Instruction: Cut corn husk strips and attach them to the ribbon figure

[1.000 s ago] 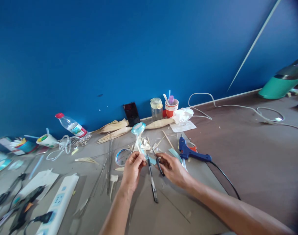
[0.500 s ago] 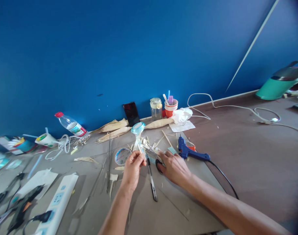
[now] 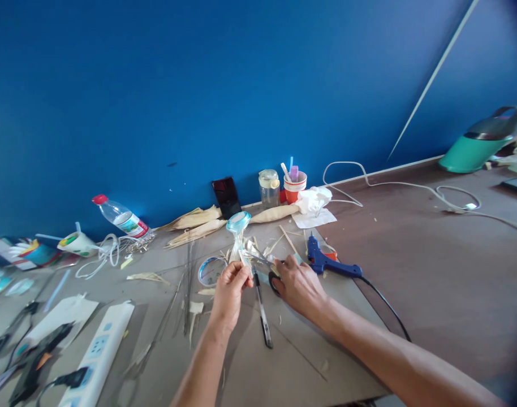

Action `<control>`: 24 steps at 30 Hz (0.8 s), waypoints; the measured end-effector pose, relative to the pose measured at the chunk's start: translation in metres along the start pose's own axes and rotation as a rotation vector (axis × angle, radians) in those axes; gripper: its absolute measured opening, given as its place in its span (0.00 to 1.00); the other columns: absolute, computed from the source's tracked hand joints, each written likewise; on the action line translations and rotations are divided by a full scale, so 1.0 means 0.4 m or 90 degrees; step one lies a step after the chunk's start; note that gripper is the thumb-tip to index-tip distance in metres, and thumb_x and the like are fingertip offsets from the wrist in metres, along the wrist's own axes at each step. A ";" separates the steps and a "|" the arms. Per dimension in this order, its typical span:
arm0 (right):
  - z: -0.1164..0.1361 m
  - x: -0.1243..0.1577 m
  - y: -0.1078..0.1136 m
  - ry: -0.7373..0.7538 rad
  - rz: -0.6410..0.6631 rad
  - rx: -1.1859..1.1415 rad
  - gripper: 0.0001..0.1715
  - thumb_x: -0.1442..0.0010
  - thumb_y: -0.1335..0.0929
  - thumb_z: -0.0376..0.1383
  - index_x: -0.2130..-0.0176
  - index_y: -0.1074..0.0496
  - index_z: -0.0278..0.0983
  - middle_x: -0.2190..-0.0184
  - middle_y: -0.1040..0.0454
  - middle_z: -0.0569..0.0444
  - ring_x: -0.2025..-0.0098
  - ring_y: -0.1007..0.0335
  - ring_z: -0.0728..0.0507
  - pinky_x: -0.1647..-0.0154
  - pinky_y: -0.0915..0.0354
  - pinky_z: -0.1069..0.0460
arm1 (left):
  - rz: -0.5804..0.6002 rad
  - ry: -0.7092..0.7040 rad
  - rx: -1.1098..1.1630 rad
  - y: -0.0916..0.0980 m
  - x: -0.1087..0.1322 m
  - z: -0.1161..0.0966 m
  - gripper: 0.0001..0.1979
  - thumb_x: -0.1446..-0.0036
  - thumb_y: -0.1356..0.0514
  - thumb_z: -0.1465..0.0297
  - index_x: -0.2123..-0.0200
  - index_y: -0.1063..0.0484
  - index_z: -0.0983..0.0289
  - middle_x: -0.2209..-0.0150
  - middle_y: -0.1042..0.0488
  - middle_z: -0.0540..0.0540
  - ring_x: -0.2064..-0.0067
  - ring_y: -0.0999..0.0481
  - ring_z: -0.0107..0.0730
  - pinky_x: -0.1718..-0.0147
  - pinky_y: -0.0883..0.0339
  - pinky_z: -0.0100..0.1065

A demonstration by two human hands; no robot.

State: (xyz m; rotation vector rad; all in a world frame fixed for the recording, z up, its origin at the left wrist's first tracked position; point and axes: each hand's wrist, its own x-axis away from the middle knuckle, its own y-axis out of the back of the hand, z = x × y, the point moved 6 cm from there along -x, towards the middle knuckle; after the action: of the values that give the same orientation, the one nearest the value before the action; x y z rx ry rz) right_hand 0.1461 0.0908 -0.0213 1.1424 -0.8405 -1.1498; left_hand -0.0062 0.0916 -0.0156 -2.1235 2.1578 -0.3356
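My left hand is closed in a pinch on a pale blue tape strip that runs up to a small tape roll held above it. My right hand grips black-handled scissors; their blades point left and reach the tape just above my left fingers. A black pen lies on the table below both hands. A blue hot glue gun rests just right of my right hand.
Dried corn husks, a clear tape ring, thin wires, a phone, a jar and an orange cup stand behind. A water bottle, a power strip and cables lie at left. A teal appliance sits far right.
My right hand has moved the scissors left and up until the blades meet the tape held by my left hand. The left hand has stayed almost still.
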 end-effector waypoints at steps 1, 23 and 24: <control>-0.001 0.000 0.000 -0.003 -0.003 0.002 0.20 0.39 0.37 0.40 0.50 0.32 0.35 0.55 0.32 0.41 0.64 0.30 0.42 0.62 0.40 0.50 | 0.000 -0.001 0.001 0.000 0.001 0.000 0.11 0.49 0.37 0.65 0.75 0.32 0.65 0.77 0.33 0.48 0.74 0.36 0.23 0.71 0.41 0.27; 0.000 -0.016 -0.005 0.068 -0.017 -0.097 0.16 0.36 0.42 0.33 0.56 0.27 0.36 0.65 0.27 0.49 0.64 0.31 0.46 0.60 0.47 0.50 | -0.012 0.012 -0.019 -0.004 -0.001 0.000 0.12 0.53 0.35 0.63 0.75 0.31 0.65 0.78 0.33 0.48 0.75 0.36 0.24 0.71 0.41 0.27; 0.001 -0.015 0.003 0.070 -0.047 -0.133 0.16 0.36 0.41 0.33 0.56 0.27 0.36 0.65 0.27 0.49 0.63 0.31 0.46 0.59 0.46 0.51 | -0.014 0.011 -0.021 -0.003 -0.001 0.000 0.12 0.53 0.35 0.63 0.75 0.31 0.65 0.77 0.33 0.48 0.75 0.36 0.24 0.71 0.41 0.27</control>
State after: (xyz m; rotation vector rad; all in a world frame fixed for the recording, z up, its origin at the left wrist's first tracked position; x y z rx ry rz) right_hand 0.1446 0.0965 -0.0197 1.0600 -0.5835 -1.1940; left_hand -0.0050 0.0922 -0.0153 -2.1705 2.1651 -0.3239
